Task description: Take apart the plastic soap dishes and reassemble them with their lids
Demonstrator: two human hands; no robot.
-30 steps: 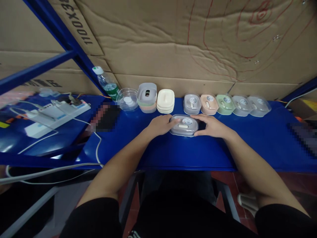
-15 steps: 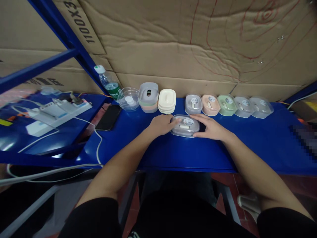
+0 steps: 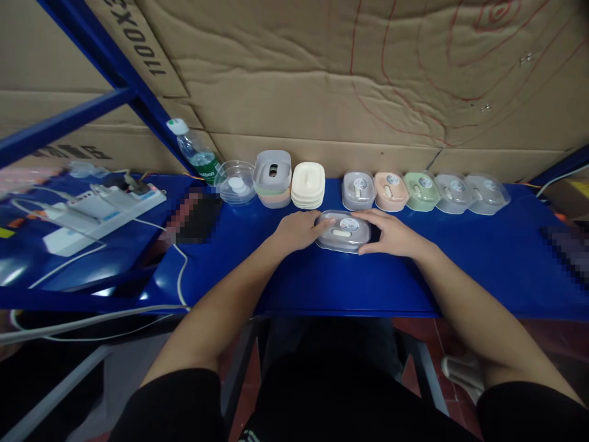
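A grey plastic box (image 3: 350, 242) with a clear lid, a round label and a small white piece on top sits on the blue table in front of me. My left hand (image 3: 296, 232) grips its left end, thumb over the lid. At the right end, my right hand (image 3: 393, 234) curls round it with thumb and fingers on either side. Behind it stands a row of similar lidded boxes: grey (image 3: 358, 191), peach (image 3: 391, 191), green (image 3: 421, 191) and further grey ones (image 3: 453, 194).
Left of that row are stacked cream lids (image 3: 308, 185), stacked open containers (image 3: 273, 178) and clear covers (image 3: 235, 184). Farther left stand a water bottle (image 3: 197, 153) and a power strip (image 3: 103, 218) with white cables. Cardboard (image 3: 285, 98) walls the back.
The view has shifted slightly. Both hands stay on the grey box, which has hardly moved.
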